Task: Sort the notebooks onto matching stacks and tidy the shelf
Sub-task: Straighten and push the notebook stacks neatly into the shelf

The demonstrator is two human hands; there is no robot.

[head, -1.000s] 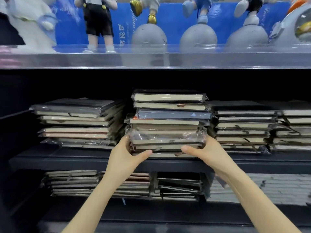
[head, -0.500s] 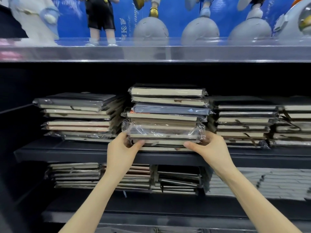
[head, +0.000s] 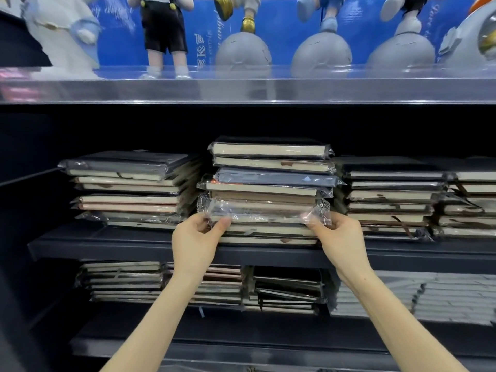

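Both hands, L hand [head: 197,234] & R hand [head: 339,237], clamped on wrapped notebook [head: 264,210] low in mid stack [head: 268,189] on shelf [head: 134,244]; pull level, slow, so upper books don't topple.

Along the top runs a clear ledge [head: 241,89] carrying a row of toy figures before a blue backboard [head: 281,28]. A figure in black shorts [head: 163,30] stands left of centre, beside a pale one [head: 61,36] at far left. Three grey domes [head: 243,56] sit to its right, small feet perched on them.
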